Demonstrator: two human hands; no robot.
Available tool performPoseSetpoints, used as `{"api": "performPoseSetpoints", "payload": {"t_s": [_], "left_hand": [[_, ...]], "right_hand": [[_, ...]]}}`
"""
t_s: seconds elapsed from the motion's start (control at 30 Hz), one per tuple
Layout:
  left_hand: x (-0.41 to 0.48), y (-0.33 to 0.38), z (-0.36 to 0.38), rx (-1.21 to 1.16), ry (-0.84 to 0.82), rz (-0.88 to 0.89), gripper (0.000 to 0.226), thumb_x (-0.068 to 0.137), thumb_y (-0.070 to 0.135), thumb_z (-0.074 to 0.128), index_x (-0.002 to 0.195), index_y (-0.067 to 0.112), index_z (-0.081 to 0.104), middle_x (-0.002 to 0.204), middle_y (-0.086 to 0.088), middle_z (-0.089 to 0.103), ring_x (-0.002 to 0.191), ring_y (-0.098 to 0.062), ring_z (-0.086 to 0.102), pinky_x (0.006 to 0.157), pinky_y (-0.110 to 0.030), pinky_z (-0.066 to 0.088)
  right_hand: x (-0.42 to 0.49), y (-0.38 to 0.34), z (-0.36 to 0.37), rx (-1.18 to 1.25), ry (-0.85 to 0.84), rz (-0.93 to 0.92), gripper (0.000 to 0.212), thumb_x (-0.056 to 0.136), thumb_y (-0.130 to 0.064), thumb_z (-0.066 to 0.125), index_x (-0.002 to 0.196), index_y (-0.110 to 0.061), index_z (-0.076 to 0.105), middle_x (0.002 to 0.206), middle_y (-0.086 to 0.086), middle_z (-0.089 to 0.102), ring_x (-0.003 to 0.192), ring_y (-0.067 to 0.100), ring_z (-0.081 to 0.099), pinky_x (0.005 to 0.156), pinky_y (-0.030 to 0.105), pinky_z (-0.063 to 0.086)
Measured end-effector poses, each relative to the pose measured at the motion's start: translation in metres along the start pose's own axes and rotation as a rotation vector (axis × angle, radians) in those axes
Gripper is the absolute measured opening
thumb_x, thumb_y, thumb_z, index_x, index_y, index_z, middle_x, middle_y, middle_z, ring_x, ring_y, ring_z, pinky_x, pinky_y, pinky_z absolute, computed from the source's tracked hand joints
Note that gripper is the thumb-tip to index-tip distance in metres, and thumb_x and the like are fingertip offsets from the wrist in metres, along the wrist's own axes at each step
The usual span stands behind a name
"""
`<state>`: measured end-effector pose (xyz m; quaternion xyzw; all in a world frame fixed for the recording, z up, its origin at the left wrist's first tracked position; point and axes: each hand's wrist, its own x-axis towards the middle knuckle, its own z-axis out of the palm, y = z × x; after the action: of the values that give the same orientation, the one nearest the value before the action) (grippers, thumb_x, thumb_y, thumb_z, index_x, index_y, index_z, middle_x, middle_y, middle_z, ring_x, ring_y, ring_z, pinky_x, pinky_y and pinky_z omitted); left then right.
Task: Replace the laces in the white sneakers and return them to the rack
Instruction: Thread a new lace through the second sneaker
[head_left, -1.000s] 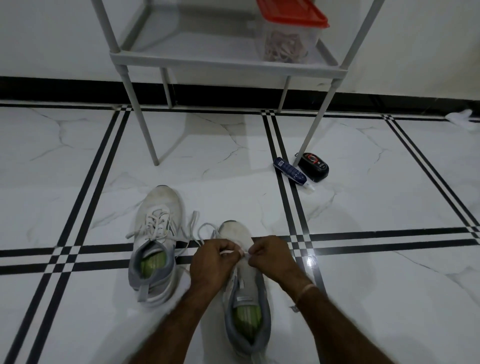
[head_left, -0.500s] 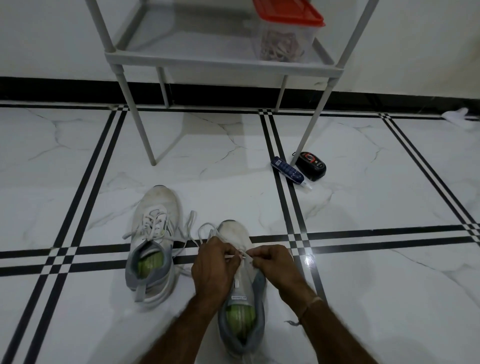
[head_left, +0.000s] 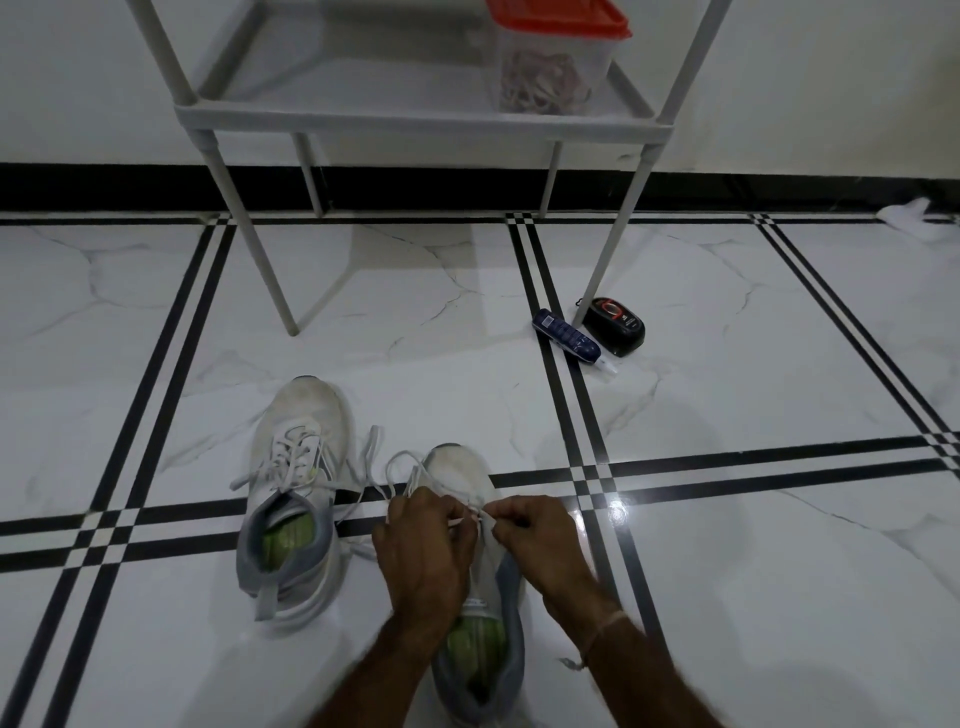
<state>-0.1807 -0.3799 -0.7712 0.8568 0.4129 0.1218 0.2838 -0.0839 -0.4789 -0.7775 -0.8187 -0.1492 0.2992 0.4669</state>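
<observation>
On marble floor (head_left: 727, 545), left hand (head_left: 423, 545) and right hand (head_left: 540, 540) curl knuckles-up, each grip pinching white lace (head_left: 470, 516) over nearer sneaker (head_left: 457, 467).

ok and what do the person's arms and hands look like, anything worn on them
Both forearms are bare, with no sleeves in view. The left hand and right hand have no gloves, and no watch shows. The only thing worn is a thin pale thread band around the right wrist, with a short frayed end hanging loose beside it.

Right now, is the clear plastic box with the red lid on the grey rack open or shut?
Shut: the red lid sits flat on the clear plastic box, covering its top.
</observation>
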Motion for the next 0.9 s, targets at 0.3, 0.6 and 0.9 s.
{"api": "performPoseSetpoints", "payload": {"t_s": [0.3,0.6,0.9], "left_hand": [[0.004,0.004,-0.001,-0.129,-0.065,-0.169,0.014,0.087,0.036,0.075,0.08,0.037,0.063,0.091,0.016,0.056,0.108,-0.018,0.05,0.084,-0.033,0.022],[0.01,0.002,-0.005,-0.116,-0.172,-0.228,0.009,0.092,0.038,0.068,0.085,0.036,0.064,0.1,0.014,0.057,0.119,-0.019,0.047,0.096,-0.038,0.028],[0.007,-0.014,-0.008,-0.124,-0.154,-0.137,0.018,0.081,0.04,0.078,0.081,0.046,0.061,0.096,0.019,0.051,0.108,-0.013,0.041,0.088,-0.033,0.024]], "right_hand": [[-0.007,0.005,-0.011,0.274,-0.135,0.037,0.019,0.098,-0.005,0.064,0.107,-0.012,0.079,0.1,0.005,0.079,0.096,0.021,0.075,0.085,0.035,0.062],[0.009,0.007,-0.002,-0.109,0.064,-0.219,0.02,0.075,0.003,0.081,0.078,-0.015,0.072,0.092,0.004,0.065,0.087,0.005,0.063,0.073,0.011,0.048],[0.018,-0.039,-0.092,1.241,0.323,0.062,0.016,0.102,-0.003,0.048,0.09,-0.011,0.054,0.077,0.009,0.067,0.068,0.015,0.066,0.074,0.036,0.062]]}}
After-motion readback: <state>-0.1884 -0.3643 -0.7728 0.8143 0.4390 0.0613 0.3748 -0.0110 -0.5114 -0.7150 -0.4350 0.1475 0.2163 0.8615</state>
